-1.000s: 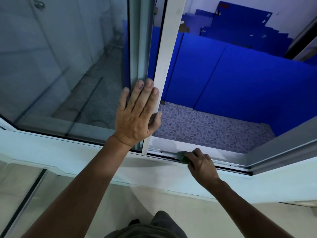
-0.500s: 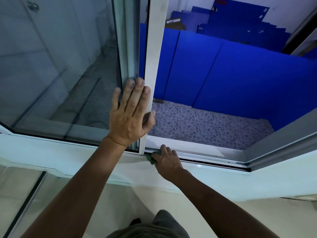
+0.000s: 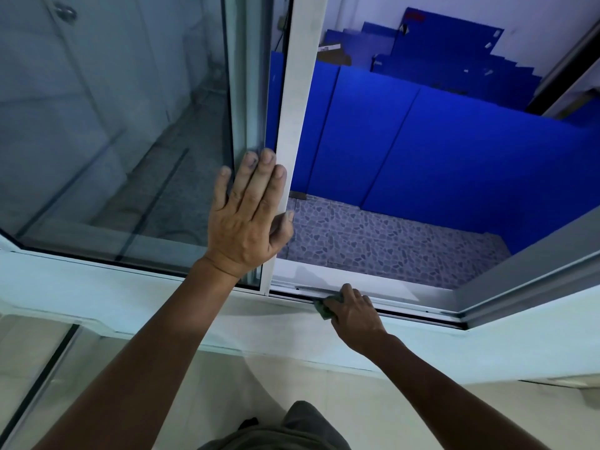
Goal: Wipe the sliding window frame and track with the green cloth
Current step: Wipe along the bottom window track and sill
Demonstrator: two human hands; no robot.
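Head view, step: wiping bottom track (image 3: 406, 311), lower centre.
Right hand (image 3: 352, 311): gripping green cloth (image 3: 324, 309), pressed into track.
Left hand (image 3: 250, 219): flat, fingers straight, bracing sliding window frame (image 3: 297, 108).
Next: probably drag cloth along unwiped track.

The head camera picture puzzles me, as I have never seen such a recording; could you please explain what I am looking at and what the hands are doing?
This is one view from a camera worn on a person's head, looking down at their own bare arms; there is no machine. The left hand lies flat, fingers straight, against the white upright frame of the sliding glass window pane, thumb hooked round its edge. The right hand grips a small crumpled green cloth and presses it into the white metal bottom track. Beyond the opening lie a pebble-patterned tiled floor and blue flat panels.
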